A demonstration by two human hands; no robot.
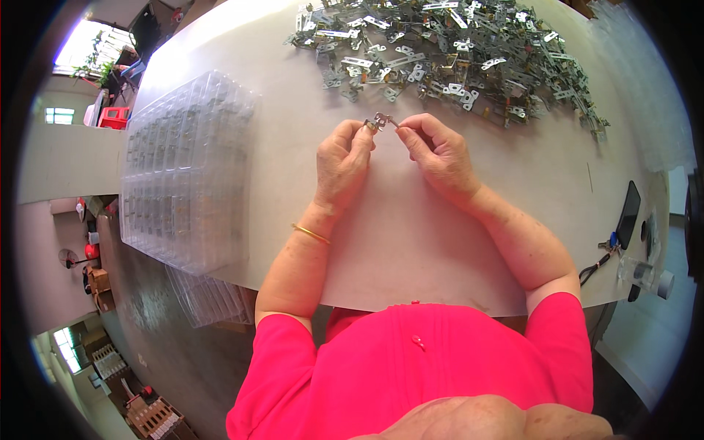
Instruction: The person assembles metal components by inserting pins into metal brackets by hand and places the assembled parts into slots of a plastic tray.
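Between my two hands, over the middle of the table, is a small metal bracket part (382, 119). My left hand (343, 163) pinches its left end between thumb and fingers. The thumb and forefinger of my right hand (445, 156) close on its right end. Just beyond my fingertips spreads a large heap of stamped metal parts (440, 55), silvery with bits of yellow. To the left of my left arm stands a stack of clear plastic trays (192, 172), with rows of small metal parts in their compartments.
More clear trays (209, 299) jut out below the table's left edge. At the right edge lie a dark phone (628, 214), keys with a blue tag (608, 243) and a clear bottle (645, 277). Clear plastic sheeting (645, 88) covers the far right side. A thin wire (589, 177) rests on the tabletop.
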